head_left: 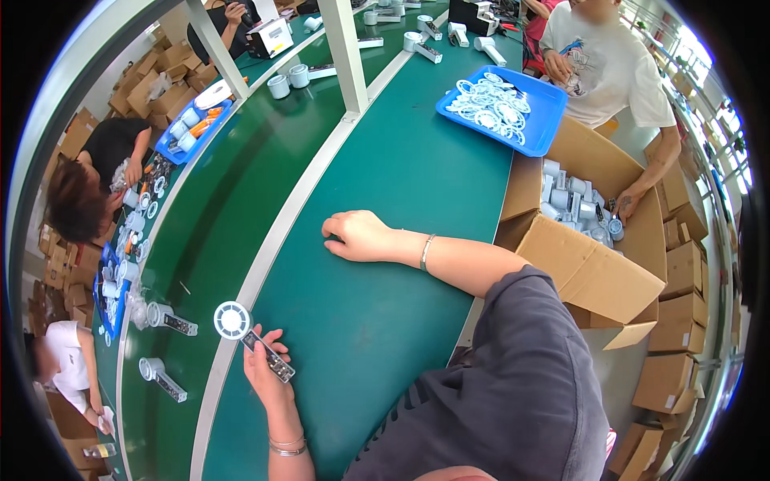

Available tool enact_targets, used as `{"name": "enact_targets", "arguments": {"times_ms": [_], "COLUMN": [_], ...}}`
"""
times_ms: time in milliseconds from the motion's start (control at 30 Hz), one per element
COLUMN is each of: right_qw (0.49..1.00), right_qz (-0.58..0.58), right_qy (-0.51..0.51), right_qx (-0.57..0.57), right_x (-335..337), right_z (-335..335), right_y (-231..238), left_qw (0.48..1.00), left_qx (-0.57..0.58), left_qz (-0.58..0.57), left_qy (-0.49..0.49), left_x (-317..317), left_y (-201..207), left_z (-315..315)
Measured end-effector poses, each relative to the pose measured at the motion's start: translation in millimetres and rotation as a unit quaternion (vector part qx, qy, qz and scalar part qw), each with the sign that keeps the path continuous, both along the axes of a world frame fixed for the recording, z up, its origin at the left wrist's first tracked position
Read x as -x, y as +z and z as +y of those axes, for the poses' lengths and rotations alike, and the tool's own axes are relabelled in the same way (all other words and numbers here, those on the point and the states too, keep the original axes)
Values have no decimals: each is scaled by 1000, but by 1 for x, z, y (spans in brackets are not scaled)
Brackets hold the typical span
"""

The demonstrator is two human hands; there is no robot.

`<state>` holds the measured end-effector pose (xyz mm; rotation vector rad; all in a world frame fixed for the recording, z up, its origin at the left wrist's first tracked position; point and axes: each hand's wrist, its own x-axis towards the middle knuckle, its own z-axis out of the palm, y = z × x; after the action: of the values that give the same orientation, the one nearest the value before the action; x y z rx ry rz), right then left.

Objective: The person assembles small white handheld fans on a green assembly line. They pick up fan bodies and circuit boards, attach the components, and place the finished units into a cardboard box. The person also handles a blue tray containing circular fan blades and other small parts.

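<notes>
My left hand (269, 370) is closed round the handle of a handheld fan (273, 358). The fan has a round pale head with a spoked ring, and dark electronics show along its open handle. It is held above the green worktop near the metal rail. My right hand (358, 237) rests on the worktop with its fingers curled in; nothing shows in it, and its palm is hidden. Two similar fan bodies (170, 319) (164, 380) lie on the green conveyor belt (212, 264) to the left of my left hand.
A blue tray (549, 112) of pale rings sits at the far right of the worktop. Beside it stands an open cardboard box (589, 268) of fan bodies, with a co-worker's hand (628, 202) in it. A metal post (343, 56) rises from the rail. Other people work across the belt.
</notes>
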<state>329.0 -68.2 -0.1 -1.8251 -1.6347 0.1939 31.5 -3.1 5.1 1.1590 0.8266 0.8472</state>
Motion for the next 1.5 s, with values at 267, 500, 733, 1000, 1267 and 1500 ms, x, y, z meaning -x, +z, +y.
{"name": "enact_targets", "arguments": {"times_ms": [267,500,733,1000,1267,1500], "right_qw": [1000,1000,1000,1000,937,817], "right_qz": [15,3,-12,14,-181,-339], "right_qy": [13,14,13,1,-260,-453], "right_qx": [2,11,21,-11,-145,112], "right_x": [-1,-2,-1,-4,-48,-137], "right_z": [0,-1,2,2,-40,-126], "right_y": [0,2,-1,-5,48,49], "left_qw": [999,1000,1000,1000,999,998], "left_qx": [16,16,14,17,28,27], "left_qz": [-24,-18,-20,-8,-29,-37], "left_qy": [-16,-16,-13,-15,-25,-36], "left_x": [-1,1,1,0,4,5], "left_y": [3,-1,-2,0,-3,-2], "left_z": [0,2,2,2,4,6]}}
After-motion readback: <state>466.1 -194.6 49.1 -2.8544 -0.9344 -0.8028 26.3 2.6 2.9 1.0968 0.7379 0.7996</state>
